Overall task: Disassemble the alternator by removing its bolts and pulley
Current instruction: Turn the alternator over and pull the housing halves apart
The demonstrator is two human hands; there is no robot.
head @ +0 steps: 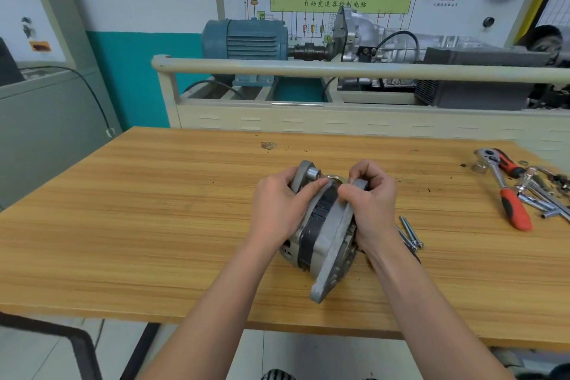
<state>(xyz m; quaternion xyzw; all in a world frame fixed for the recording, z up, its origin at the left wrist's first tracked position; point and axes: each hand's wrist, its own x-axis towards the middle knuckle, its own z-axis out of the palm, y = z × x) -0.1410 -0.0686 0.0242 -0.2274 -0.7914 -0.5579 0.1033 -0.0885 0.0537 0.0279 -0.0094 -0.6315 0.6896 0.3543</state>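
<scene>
The alternator (324, 231) lies on its side near the middle of the table (154, 210), closer to the near edge, gripped from both sides; the left hand (277, 210) curls over the rear housing, thumb along its top, while the right hand (370, 207) wraps the front end frame, fingers bent tight over its rim. Judging by the loose bolts (411, 233) just right of it — the halves look ready to part; pull evenly, rocking gently, never prying one side.
</scene>
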